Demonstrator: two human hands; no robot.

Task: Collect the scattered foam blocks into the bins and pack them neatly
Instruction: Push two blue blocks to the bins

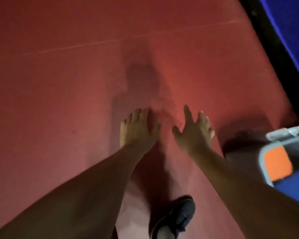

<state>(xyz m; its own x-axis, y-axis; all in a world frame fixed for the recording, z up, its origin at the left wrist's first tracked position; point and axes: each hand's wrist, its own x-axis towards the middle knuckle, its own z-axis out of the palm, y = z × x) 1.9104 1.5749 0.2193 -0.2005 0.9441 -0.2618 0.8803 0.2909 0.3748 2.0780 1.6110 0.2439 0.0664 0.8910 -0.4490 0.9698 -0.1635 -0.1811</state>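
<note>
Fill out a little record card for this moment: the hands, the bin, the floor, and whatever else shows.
left hand: open, fingers relaxed, holds nothing
right hand: open, fingers spread, holds nothing
bin: grey, at the right edge, partly cut off
in the bin: orange foam block; something blue below it, too blurred to name
floor: red, under both hands
shoe: dark, at the bottom edge
top right: blue surface with a black border

Red floor mat (76, 83), plain, one faint pale line across at 11 o'clock. Grey bin (264, 157) at 3 o'clock, orange foam block (277, 163) inside over blue. Black strip (273, 40) then blue padding (292, 23) at 1 o'clock. Dark grey shoe (176, 218) at 6 o'clock.
</note>
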